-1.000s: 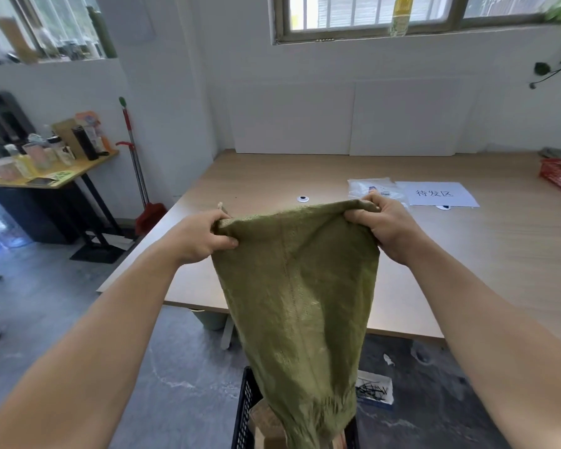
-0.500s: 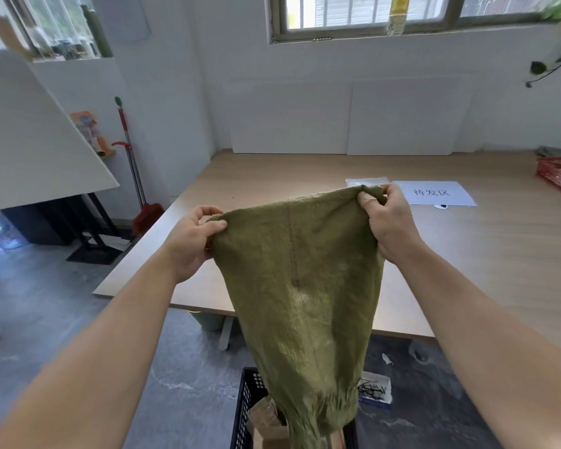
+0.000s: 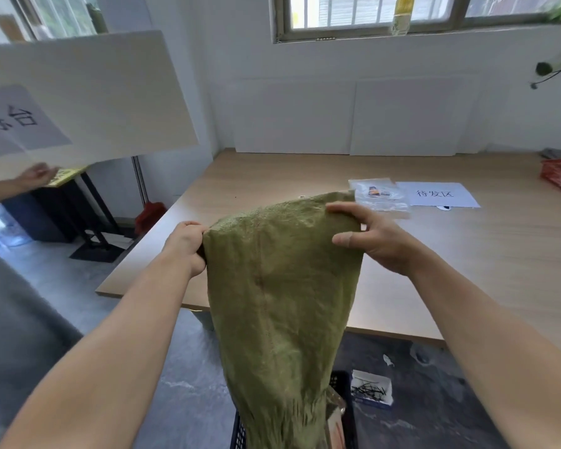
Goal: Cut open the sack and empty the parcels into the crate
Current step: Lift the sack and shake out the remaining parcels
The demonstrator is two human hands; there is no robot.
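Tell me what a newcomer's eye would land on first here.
A green sack hangs mid-frame, gripped at one top corner by the left hand and touched at the other by the right hand, its lower end in a black crate on the floor. A large white board looms upper left.

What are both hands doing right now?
Left hand: closed, gripping the upper left corner of the green sack.
Right hand: open, fingers extended, touching the sack's upper right corner.
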